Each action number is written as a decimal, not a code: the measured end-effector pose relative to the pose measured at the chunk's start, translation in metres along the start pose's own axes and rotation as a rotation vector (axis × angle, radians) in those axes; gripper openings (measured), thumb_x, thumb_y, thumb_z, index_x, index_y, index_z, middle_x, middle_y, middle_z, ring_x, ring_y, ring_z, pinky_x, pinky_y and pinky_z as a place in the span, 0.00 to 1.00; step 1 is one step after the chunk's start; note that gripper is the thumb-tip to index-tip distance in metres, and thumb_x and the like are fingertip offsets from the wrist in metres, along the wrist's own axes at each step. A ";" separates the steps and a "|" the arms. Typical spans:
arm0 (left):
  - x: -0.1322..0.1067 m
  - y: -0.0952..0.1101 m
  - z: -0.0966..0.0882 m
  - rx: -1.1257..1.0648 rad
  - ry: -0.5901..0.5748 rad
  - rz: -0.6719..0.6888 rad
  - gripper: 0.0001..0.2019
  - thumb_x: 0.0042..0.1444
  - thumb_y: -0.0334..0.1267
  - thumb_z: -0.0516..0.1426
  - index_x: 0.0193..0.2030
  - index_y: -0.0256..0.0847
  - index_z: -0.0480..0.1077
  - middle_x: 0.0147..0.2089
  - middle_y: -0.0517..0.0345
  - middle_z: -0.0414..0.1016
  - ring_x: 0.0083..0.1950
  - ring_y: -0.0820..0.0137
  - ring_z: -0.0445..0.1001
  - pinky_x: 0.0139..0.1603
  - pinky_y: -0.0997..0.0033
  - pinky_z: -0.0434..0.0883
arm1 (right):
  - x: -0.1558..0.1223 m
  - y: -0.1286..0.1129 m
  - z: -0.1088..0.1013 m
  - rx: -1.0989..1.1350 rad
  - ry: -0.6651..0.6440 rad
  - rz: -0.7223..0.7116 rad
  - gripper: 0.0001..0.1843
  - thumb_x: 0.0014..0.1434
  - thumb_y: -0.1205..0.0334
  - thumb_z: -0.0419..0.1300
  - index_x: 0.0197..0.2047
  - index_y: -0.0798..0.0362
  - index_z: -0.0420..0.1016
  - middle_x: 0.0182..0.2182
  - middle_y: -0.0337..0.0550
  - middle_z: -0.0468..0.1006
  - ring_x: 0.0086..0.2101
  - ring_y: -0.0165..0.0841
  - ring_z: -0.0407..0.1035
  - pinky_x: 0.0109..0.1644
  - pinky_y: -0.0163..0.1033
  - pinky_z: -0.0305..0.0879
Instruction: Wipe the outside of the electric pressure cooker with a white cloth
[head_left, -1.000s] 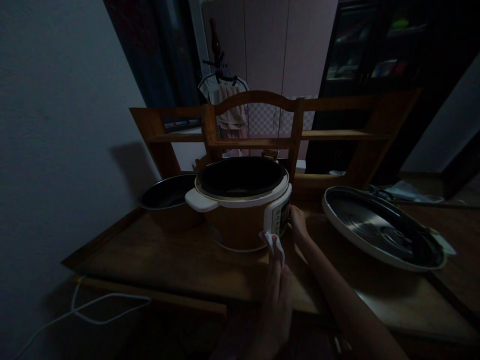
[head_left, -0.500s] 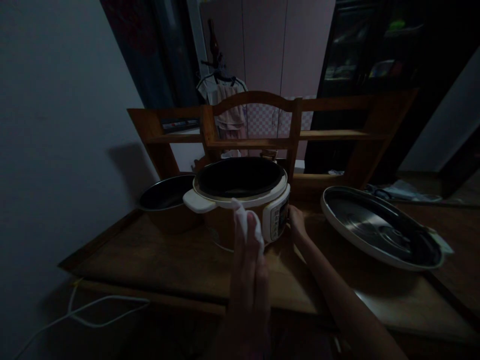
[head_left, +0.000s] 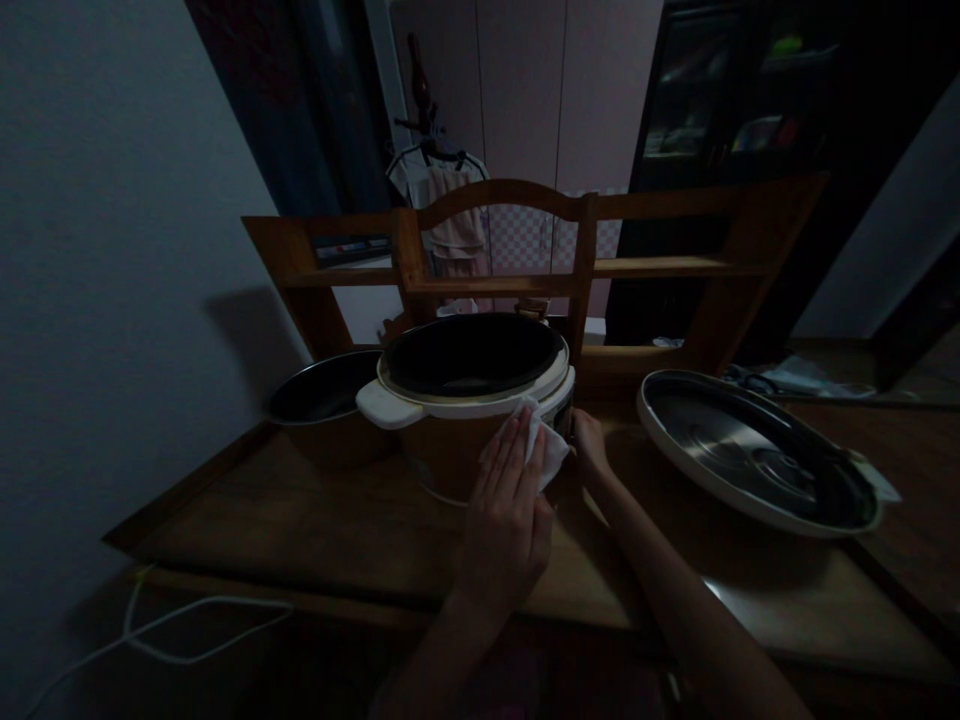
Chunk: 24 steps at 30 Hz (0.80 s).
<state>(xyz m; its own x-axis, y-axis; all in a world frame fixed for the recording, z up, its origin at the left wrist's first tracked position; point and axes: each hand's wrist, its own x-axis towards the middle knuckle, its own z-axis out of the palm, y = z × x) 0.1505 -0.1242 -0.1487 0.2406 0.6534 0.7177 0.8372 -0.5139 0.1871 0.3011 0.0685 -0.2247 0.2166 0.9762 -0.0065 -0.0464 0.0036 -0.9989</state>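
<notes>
Nearest, a white cable trails below the desk edge at the left. On the desk, the left hand lies flat with its fingers stretched out together, pressing a white cloth against the front wall of the open cooker, just below its pale rim. The right hand rests against the cooker's right side, by the control panel (too dim to tell whether its fingers grip or only touch). The cooker stands mid-desk. A dark bowl sits just beside it on the left, and the metal-lined lid lies upturned to the right, apart from it. A wooden shelf rises behind.
</notes>
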 end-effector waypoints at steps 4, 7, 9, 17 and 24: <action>-0.004 0.000 0.000 -0.019 -0.009 -0.004 0.35 0.64 0.26 0.44 0.79 0.35 0.43 0.81 0.49 0.39 0.81 0.60 0.40 0.79 0.51 0.49 | 0.000 0.002 0.000 -0.003 -0.011 -0.003 0.18 0.68 0.51 0.62 0.54 0.55 0.74 0.50 0.46 0.77 0.45 0.37 0.75 0.48 0.47 0.76; -0.012 -0.001 0.003 -0.040 -0.024 -0.017 0.35 0.65 0.26 0.44 0.79 0.36 0.42 0.82 0.50 0.38 0.81 0.60 0.39 0.79 0.50 0.48 | 0.001 0.003 -0.001 -0.002 -0.017 -0.009 0.18 0.68 0.51 0.62 0.54 0.55 0.74 0.49 0.45 0.78 0.45 0.37 0.76 0.48 0.47 0.76; -0.020 -0.002 0.007 -0.062 -0.046 -0.038 0.36 0.64 0.26 0.44 0.79 0.37 0.41 0.82 0.51 0.37 0.81 0.60 0.38 0.79 0.50 0.47 | 0.002 0.005 -0.001 0.000 -0.021 -0.012 0.18 0.68 0.51 0.62 0.54 0.55 0.74 0.49 0.45 0.78 0.45 0.37 0.76 0.48 0.47 0.76; -0.052 -0.001 0.019 -0.274 -0.153 -0.168 0.33 0.69 0.28 0.43 0.79 0.44 0.42 0.82 0.56 0.37 0.81 0.61 0.37 0.80 0.49 0.46 | 0.005 0.009 -0.001 0.001 -0.015 -0.019 0.18 0.68 0.51 0.62 0.54 0.55 0.74 0.50 0.46 0.78 0.45 0.37 0.76 0.48 0.47 0.76; -0.070 0.021 0.003 -0.703 0.109 -0.517 0.27 0.73 0.35 0.42 0.76 0.53 0.53 0.79 0.61 0.51 0.79 0.67 0.50 0.78 0.62 0.52 | 0.000 0.003 -0.001 -0.016 -0.009 -0.024 0.18 0.68 0.51 0.62 0.53 0.55 0.74 0.49 0.45 0.78 0.44 0.37 0.76 0.48 0.46 0.76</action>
<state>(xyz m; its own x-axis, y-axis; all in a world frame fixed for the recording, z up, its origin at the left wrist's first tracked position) 0.1530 -0.1787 -0.1969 -0.1640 0.8606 0.4822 0.3235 -0.4149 0.8504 0.3024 0.0686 -0.2277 0.2086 0.9779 0.0173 -0.0262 0.0233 -0.9994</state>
